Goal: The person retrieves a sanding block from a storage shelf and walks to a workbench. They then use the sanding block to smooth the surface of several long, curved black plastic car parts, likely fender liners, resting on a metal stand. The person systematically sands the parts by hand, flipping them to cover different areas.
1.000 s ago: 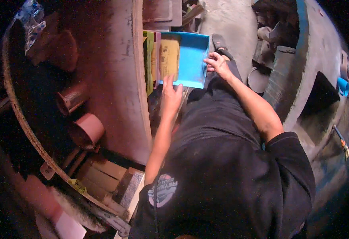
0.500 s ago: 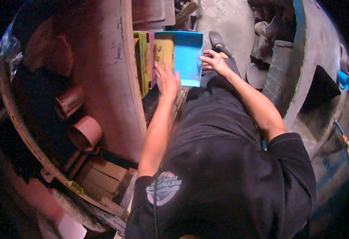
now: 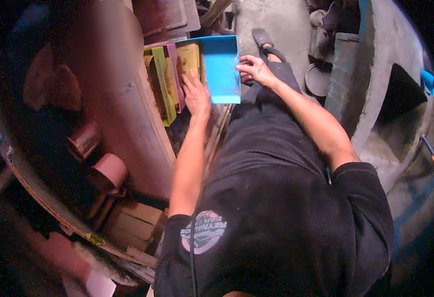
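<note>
The blue tray (image 3: 222,74) is at the far middle. The left hand (image 3: 197,100), with fingers slightly apart, is at the yellow packet (image 3: 189,57) in its left part. The right hand (image 3: 259,73) bends its fingers at the right wall; whether clamped, one cannot tell.

I wear a black T-shirt (image 3: 286,222) with short sleeves (image 3: 359,180), a round white, grey and pink badge (image 3: 204,233) on its front, and a thin dark cord (image 3: 192,250) beside that. My trousers (image 3: 287,81) are dark, my shoe (image 3: 261,37) too, and my right hand (image 3: 254,72) (bare, like both forearms (image 3: 312,116)) bears a small dark marking (image 3: 260,70).
</note>
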`<control>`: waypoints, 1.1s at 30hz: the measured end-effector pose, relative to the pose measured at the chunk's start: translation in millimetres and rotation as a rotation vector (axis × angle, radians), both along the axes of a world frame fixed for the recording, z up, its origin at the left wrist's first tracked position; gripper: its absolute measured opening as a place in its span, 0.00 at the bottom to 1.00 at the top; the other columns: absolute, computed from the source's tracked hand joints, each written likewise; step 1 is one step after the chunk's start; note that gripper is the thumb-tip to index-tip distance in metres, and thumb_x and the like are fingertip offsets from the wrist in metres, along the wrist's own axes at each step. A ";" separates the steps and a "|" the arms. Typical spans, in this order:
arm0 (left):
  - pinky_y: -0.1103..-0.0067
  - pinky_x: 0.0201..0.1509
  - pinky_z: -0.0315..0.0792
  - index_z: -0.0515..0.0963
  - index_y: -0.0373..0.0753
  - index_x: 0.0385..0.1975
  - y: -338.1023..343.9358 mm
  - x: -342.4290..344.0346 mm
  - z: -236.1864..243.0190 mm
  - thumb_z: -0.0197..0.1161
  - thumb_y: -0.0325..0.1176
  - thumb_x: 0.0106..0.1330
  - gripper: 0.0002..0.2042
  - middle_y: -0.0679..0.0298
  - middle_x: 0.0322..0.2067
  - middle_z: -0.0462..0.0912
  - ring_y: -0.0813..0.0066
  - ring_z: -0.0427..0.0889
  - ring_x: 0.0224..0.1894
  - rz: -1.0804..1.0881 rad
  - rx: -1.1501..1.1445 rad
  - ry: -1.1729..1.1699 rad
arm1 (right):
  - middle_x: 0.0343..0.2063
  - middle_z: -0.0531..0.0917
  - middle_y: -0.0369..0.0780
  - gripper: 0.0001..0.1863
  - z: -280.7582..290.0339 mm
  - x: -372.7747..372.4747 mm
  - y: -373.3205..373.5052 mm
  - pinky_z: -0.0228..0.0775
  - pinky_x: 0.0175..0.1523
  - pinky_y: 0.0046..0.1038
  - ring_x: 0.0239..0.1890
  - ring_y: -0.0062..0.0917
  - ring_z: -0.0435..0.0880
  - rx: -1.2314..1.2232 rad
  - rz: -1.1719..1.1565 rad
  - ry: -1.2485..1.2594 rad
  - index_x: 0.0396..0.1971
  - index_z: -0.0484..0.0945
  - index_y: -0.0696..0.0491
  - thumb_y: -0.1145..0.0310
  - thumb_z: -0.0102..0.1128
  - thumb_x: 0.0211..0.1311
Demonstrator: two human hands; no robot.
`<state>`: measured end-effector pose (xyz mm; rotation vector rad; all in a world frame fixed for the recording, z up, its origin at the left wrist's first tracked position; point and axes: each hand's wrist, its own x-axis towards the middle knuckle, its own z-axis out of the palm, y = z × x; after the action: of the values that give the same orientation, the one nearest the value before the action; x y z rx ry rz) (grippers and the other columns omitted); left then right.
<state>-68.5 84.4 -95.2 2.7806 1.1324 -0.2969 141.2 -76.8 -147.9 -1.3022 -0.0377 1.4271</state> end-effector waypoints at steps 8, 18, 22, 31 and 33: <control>0.54 0.58 0.83 0.57 0.39 0.81 6.3 0.9 35.6 0.57 0.24 0.72 0.36 0.39 0.75 0.69 0.35 0.85 0.58 0.175 -0.203 -0.065 | 0.42 0.85 0.40 0.29 -4.7 -2.5 0.0 0.83 0.40 0.26 0.40 0.21 0.86 -0.006 -0.036 0.008 0.65 0.76 0.59 0.62 0.76 0.71; 0.56 0.69 0.77 0.65 0.39 0.77 9.4 -10.9 34.4 0.59 0.23 0.72 0.31 0.41 0.73 0.72 0.39 0.78 0.69 0.078 -0.188 -0.318 | 0.42 0.90 0.50 0.16 61.1 -19.0 5.7 0.81 0.54 0.41 0.46 0.42 0.91 0.063 -0.114 -0.935 0.54 0.84 0.56 0.67 0.63 0.71; 0.56 0.70 0.76 0.67 0.38 0.76 9.0 -8.7 36.7 0.59 0.23 0.72 0.30 0.40 0.71 0.74 0.39 0.78 0.68 0.127 -0.196 -0.300 | 0.41 0.91 0.49 0.18 43.2 -49.9 37.2 0.83 0.48 0.35 0.39 0.32 0.91 0.121 0.341 -0.679 0.56 0.85 0.61 0.70 0.62 0.72; 0.56 0.70 0.77 0.66 0.34 0.75 7.2 -7.0 37.7 0.58 0.23 0.72 0.29 0.39 0.71 0.74 0.40 0.79 0.68 0.165 -0.225 -0.274 | 0.48 0.88 0.59 0.24 2.3 -115.1 117.4 0.79 0.60 0.48 0.55 0.54 0.87 -0.343 0.237 -0.613 0.48 0.83 0.62 0.57 0.72 0.62; 0.56 0.70 0.77 0.67 0.34 0.75 6.7 -7.2 37.5 0.58 0.23 0.72 0.29 0.39 0.71 0.74 0.39 0.79 0.68 0.153 -0.228 -0.307 | 0.49 0.88 0.58 0.24 0.2 -121.9 119.1 0.79 0.59 0.49 0.54 0.54 0.87 -0.350 0.197 -0.636 0.46 0.82 0.61 0.55 0.73 0.62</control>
<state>-75.7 91.1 -57.8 2.4209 1.1448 0.0181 19.3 42.3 -147.7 -2.0523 -0.3617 1.1557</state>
